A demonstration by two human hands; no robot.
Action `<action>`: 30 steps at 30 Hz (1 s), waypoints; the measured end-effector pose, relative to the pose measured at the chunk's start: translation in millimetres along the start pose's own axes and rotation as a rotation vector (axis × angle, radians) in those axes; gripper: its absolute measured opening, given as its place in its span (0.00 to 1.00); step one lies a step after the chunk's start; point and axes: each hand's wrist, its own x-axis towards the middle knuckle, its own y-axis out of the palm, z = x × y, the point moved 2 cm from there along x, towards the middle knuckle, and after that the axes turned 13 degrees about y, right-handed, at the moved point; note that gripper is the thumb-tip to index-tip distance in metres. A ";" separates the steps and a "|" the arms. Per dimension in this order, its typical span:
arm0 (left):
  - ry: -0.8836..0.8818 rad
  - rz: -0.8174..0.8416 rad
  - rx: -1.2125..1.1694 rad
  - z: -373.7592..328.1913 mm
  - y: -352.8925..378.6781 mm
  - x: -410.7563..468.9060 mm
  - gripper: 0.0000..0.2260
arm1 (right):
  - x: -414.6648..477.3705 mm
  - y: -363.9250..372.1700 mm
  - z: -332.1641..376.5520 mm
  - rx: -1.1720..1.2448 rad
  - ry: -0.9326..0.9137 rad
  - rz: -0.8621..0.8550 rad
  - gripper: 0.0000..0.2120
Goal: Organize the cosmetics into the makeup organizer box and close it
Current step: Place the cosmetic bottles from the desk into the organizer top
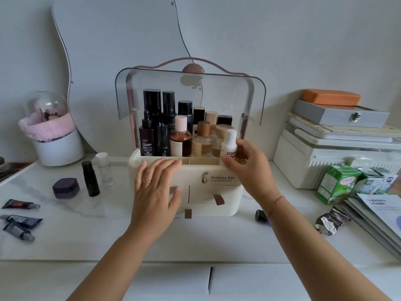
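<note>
The makeup organizer box (208, 192) stands at the middle of the worktop (195, 240), its smoky clear lid (227, 92) swung up. Its top compartment is packed with upright bottles: tall black ones at the back, a dark dropper bottle (146, 140) at front left, then an amber bottle with a pink cap (180, 140) and wood-capped bottles (202, 137). The right hand (249, 168) grips a white bottle (229, 146) at the compartment's right end. The left hand (156, 187) lies flat on the box front, fingers straight.

Left of the box stand a clear bottle (104, 169), a black bottle (90, 179) and a dark jar (66, 187); tubes (20, 220) lie further out. A small dark bottle (260, 215) lies partly hidden behind the right wrist, a crumpled sachet (332, 221) beyond.
</note>
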 end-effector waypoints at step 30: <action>-0.034 -0.009 -0.047 -3.2 -3.3 1.5 0.21 | -8.3 -56.2 -67.9 0.048 0.240 -0.394 0.10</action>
